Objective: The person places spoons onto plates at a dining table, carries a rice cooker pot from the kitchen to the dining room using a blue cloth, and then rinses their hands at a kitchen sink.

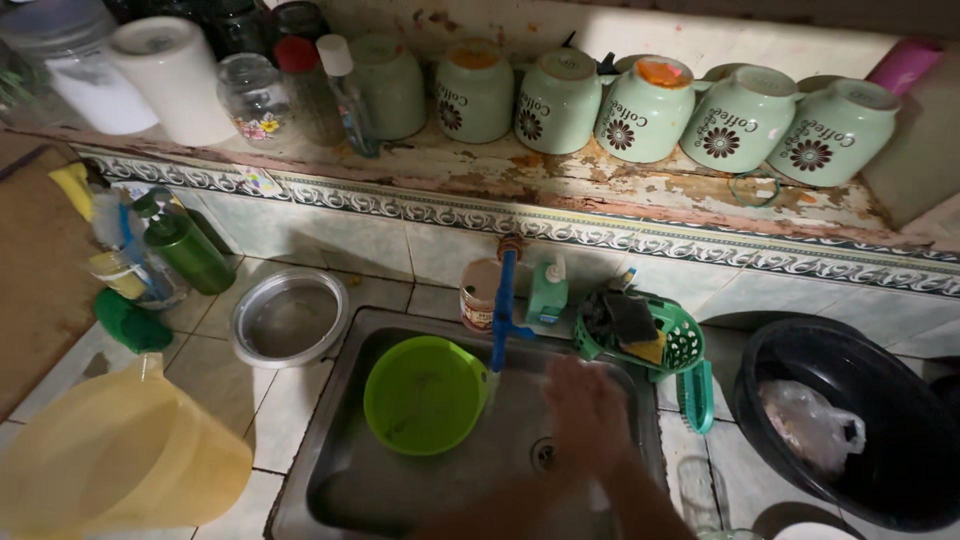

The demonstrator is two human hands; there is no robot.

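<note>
While my hand hovers blurred over the steel sink, the green bowl sits just to its left inside the basin, apart from my grip; I cannot tell whether the fingers are curled or spread, or which hand this is. The blue tap hangs between bowl and hand. Beyond it a green basket holds a sponge. On the tiled counter, a metal bowl lies left and a black tub right. Far back, a peeling shelf carries pale green jars.
</note>
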